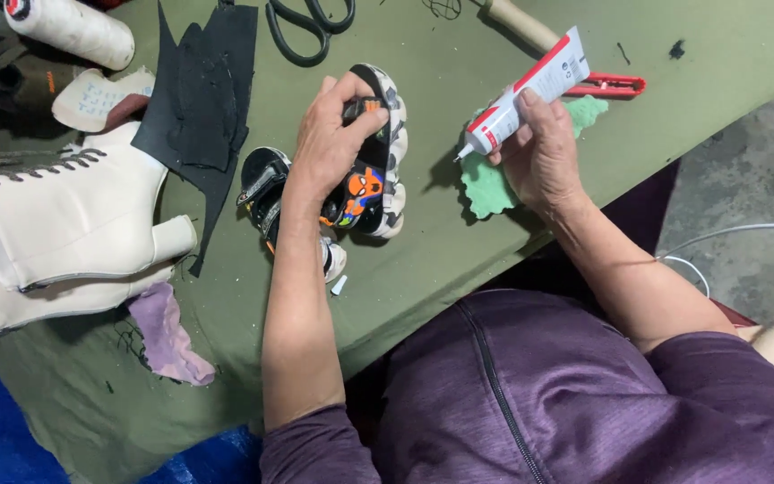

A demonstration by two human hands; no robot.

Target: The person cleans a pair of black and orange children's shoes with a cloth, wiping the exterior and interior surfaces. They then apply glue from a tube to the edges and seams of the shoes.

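Left hand (329,143) clamps a small sandal (371,152) on the green worktop (423,269). At three o'clock, right hand (539,152) grips a glue tube (526,94); no glue visibly applied yet.

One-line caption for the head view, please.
Left hand presses a small sandal onto the green table; right hand holds a white glue tube.

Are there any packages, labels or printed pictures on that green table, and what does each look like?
Glue tube: held tilted in the right hand, white with red bands and small print, nozzle pointing down-left.
Cartoon patch: on the small sandal under the left hand, orange, blue and black.
Insole: upper left by the white boots, cream with faint blue marks.
No signs or screens.
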